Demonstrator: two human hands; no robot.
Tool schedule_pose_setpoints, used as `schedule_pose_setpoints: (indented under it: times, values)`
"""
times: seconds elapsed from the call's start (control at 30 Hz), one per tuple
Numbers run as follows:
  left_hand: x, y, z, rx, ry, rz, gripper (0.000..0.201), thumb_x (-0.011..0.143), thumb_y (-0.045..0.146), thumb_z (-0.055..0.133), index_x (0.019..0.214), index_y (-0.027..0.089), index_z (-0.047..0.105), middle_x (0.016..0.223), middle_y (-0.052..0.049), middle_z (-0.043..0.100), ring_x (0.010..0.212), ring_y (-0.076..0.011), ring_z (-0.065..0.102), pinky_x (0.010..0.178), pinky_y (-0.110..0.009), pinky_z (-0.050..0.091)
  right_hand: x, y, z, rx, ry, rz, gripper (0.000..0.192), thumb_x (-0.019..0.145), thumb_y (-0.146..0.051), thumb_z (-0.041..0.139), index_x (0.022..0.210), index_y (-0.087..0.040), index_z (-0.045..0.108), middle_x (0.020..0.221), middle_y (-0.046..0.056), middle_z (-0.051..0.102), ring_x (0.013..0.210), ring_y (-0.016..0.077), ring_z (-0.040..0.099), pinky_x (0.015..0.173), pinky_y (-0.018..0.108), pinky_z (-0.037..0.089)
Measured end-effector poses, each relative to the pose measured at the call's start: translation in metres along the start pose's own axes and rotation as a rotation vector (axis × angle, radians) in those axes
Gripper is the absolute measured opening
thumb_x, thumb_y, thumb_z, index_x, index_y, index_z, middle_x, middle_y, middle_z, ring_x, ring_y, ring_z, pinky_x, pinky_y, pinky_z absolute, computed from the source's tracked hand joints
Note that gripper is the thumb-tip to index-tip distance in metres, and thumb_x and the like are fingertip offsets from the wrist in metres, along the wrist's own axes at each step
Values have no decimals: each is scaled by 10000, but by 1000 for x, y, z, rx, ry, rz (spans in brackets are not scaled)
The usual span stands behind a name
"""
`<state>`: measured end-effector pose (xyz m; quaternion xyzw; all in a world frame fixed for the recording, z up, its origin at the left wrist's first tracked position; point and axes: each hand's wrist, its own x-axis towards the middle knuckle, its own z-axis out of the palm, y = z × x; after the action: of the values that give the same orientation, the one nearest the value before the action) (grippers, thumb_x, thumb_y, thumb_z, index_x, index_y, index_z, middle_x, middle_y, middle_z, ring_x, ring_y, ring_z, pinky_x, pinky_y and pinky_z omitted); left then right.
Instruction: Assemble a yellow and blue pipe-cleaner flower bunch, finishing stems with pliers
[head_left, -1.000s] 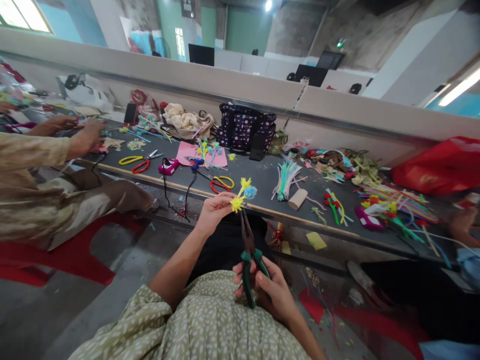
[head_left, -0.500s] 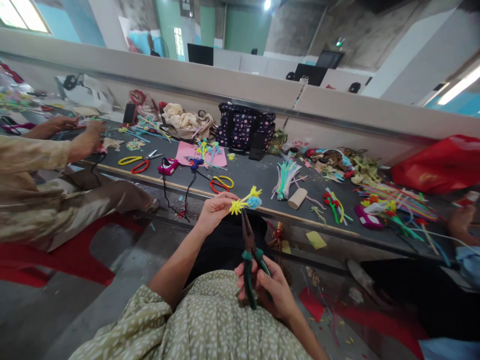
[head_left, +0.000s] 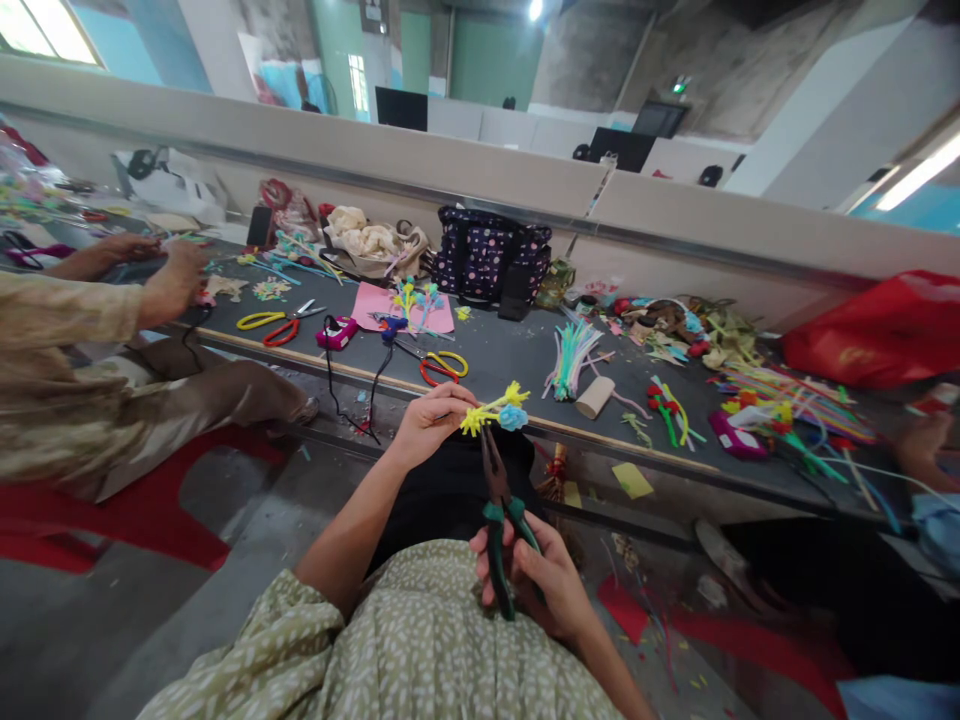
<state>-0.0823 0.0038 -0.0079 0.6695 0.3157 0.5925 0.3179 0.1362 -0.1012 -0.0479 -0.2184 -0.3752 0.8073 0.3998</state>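
Pinched in the fingers of my left hand point(head_left: 429, 425) is a small yellow and blue pipe cleaner flower sprig point(head_left: 495, 412), held in front of the table edge. Its yellow tufts and blue ball point up and to the right. My right hand point(head_left: 551, 570) is wrapped round the dark green handles of long-nose pliers point(head_left: 495, 485). The plier tips reach up to the underside of the sprig; whether the jaws grip a stem I cannot make out.
Red-and-yellow scissors point(head_left: 436, 365), a pink glue gun base point(head_left: 337, 333) and pink paper point(head_left: 367, 303) lie on the dark table. Beyond are a pipe cleaner bundle point(head_left: 574, 360), a cardboard tube point(head_left: 596, 397) and a patterned bag point(head_left: 480, 250). A co-worker's hands point(head_left: 176, 280) are at the left.
The sprig has shifted slightly to the right and tilted a little in my left fingers. My right hand and the pliers have hardly moved.
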Motion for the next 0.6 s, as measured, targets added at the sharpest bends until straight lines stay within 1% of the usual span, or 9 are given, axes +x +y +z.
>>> schedule_pose_setpoints:
  times: [0.3, 0.47, 0.6]
  values:
    - [0, 2, -2, 48, -29, 17, 142, 830, 286, 645, 838, 193, 753, 945, -113, 665, 897, -215, 630, 798, -343, 494, 0, 2, -2, -24, 7, -5, 295, 802, -413, 717, 889, -174, 567, 971, 104, 663, 751, 190, 675, 587, 311, 585]
    - [1, 6, -3, 89, -34, 31, 152, 840, 286, 630, 822, 191, 747, 928, -111, 667, 876, -208, 630, 782, -334, 495, 0, 4, -3, -76, 17, -24, 266, 829, -396, 690, 907, -170, 575, 972, 101, 664, 700, 164, 659, 530, 259, 551]
    - [1, 9, -4, 97, -35, 58, 146, 832, 298, 643, 833, 193, 745, 916, -108, 666, 860, -206, 627, 764, -329, 498, 0, 5, -6, -160, 47, -37, 258, 844, -390, 675, 925, -166, 577, 979, 106, 670, 639, 138, 635, 524, 250, 533]
